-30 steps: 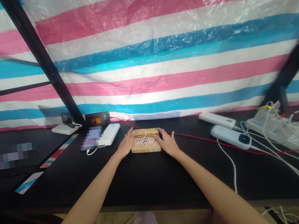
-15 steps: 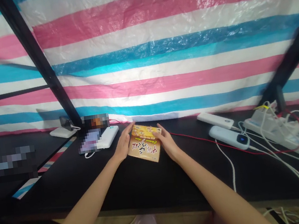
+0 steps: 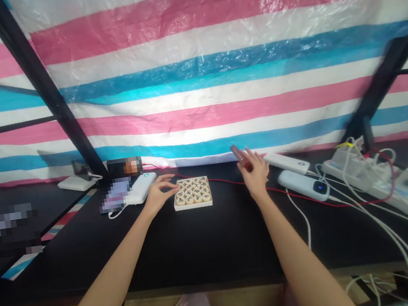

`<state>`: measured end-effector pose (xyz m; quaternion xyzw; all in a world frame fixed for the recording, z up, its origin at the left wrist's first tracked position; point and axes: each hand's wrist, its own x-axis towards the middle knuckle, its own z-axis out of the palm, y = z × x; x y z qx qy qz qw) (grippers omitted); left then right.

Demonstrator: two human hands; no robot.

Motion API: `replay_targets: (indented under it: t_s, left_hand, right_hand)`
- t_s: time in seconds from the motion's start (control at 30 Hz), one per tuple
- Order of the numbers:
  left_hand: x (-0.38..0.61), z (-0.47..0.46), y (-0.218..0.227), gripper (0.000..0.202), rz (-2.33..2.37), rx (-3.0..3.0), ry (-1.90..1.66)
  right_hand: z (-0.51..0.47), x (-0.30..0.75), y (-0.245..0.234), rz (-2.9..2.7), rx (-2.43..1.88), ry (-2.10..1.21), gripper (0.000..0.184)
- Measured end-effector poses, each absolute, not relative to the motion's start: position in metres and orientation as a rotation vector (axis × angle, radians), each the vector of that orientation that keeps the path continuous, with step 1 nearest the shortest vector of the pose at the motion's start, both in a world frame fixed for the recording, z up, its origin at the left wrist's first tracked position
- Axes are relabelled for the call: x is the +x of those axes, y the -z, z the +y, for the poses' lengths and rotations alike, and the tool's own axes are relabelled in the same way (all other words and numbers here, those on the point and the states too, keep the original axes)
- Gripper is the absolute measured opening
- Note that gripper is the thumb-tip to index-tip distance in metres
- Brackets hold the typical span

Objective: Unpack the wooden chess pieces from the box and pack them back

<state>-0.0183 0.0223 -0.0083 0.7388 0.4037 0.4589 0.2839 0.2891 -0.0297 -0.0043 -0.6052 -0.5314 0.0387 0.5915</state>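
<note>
A shallow white box (image 3: 194,206) stands on the black table, filled with rows of round cream Chinese chess pieces (image 3: 194,192) that bear dark characters. At its left edge my left hand (image 3: 157,192) has thumb and forefinger closed on the rim, the thumb reaching to the pieces. To the right and raised above the table, my right hand (image 3: 255,172) grips the box lid (image 3: 240,156). The lid is tilted nearly edge-on, so its brownish side shows and its printed top is hidden.
A white power bank (image 3: 144,187) and a phone (image 3: 116,193) lie left of the box. On the right are a white power bank (image 3: 286,161), a light blue device (image 3: 303,184) and a power strip (image 3: 387,188) with tangled cables. A red cable (image 3: 227,182) runs behind the box.
The printed lid has come off the box and moved right in my right hand, uncovering the chess pieces. My left hand stays at the box's left side.
</note>
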Motion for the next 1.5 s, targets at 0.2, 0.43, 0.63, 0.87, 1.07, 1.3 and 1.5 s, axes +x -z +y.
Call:
replay_targets:
  t_s: [0.2, 0.43, 0.63, 0.87, 1.07, 1.3, 1.5]
  left_hand:
    - [-0.023, 0.033, 0.017, 0.027, 1.083, 1.998, -1.257]
    - [-0.025, 0.033, 0.017, 0.027, 1.173, 2.001, -1.265]
    - [-0.028, 0.037, 0.016, 0.040, 1.207, 1.936, -1.231]
    - [-0.030, 0.034, 0.016, 0.044, 1.232, 1.908, -1.266]
    - [-0.034, 0.041, 0.023, 0.049, 1.197, 1.838, -1.247]
    - [-0.034, 0.041, 0.024, 0.050, 1.203, 1.835, -1.256]
    - [-0.039, 0.047, 0.029, 0.053, 1.261, 1.797, -1.305]
  right_hand:
    - [-0.027, 0.270, 0.028, -1.831, -1.619, 0.190, 0.057]
    - [-0.015, 0.243, 0.043, -1.941, -1.417, -0.310, 0.050]
    - [-0.011, 0.238, 0.047, -1.914, -1.349, -0.572, 0.055]
    - [-0.018, 0.234, 0.040, -1.944, -1.397, -0.631, 0.056]
    - [-0.021, 0.232, 0.038, -1.951, -1.400, -0.643, 0.058]
    - [-0.028, 0.235, 0.030, -1.933, -1.515, -0.721, 0.062]
    - [-0.030, 0.231, 0.034, -1.909, -1.458, -0.692, 0.055]
